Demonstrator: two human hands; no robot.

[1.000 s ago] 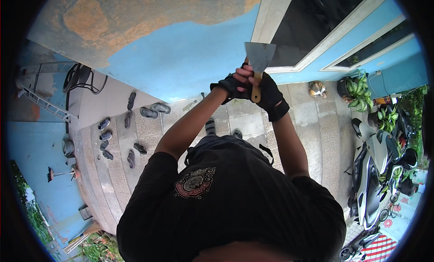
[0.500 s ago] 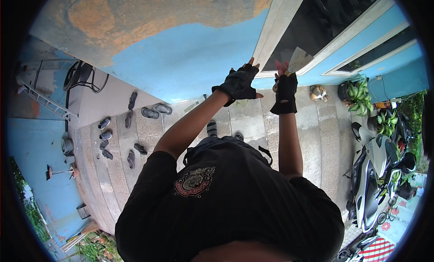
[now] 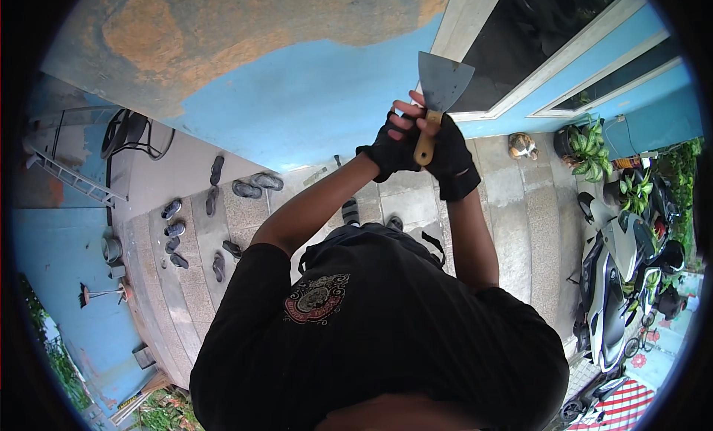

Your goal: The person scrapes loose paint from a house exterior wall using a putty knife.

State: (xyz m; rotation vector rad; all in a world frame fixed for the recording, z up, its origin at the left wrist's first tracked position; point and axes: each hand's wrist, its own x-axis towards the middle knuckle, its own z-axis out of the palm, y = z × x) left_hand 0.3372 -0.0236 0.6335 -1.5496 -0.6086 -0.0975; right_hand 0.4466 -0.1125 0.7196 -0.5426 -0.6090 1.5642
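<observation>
A putty knife with a wide grey metal blade (image 3: 445,80) and a wooden handle (image 3: 425,147) stands blade-up between my hands, in front of the wall corner. My right hand (image 3: 454,160), in a black fingerless glove, is closed at the right side of the handle; its fingers are largely hidden. From the left, my gloved left hand (image 3: 397,140) meets it, its bare fingertips curled against the handle. Behind the blade are the pale window frame (image 3: 464,26) and the blue painted wall (image 3: 312,96), whose upper part is a bare, brownish patch (image 3: 245,22).
Several sandals and shoes (image 3: 249,188) lie on the tiled floor (image 3: 505,230) to the left. A calico cat (image 3: 523,146) rests by the wall near a potted plant (image 3: 587,152). Parked motorbikes (image 3: 613,282) line the right side. A ladder (image 3: 74,175) and a chair (image 3: 137,134) stand far left.
My right hand has drawn the putty knife left and closer, and its blade has turned broadside to view. My left hand, spread near the frame before, has come in to the handle with fingers curled.
</observation>
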